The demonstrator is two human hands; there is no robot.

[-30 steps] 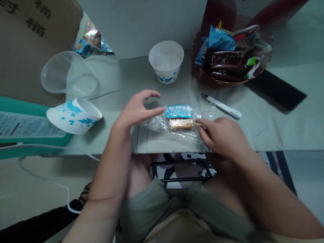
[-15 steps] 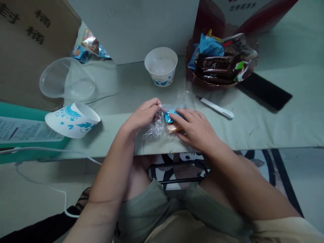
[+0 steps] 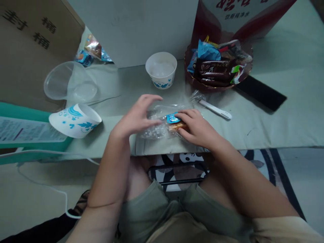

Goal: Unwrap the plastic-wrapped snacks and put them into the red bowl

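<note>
Near the middle of the frame, the right hand (image 3: 196, 130) is pressing down on a small blue-labelled snack packet (image 3: 175, 121) lying inside a clear plastic bag (image 3: 158, 126) at the table's (image 3: 278, 128) near edge. The left hand (image 3: 136, 116) is hovering with fingers spread over the bag's left part, gripping nothing. The packet's print is too small to read. At upper left a cardboard box (image 3: 25, 50) is showing upside-down Chinese characters. The red carton (image 3: 240, 13) at the top, behind the snack bowl (image 3: 219, 67), is bearing white Chinese writing.
</note>
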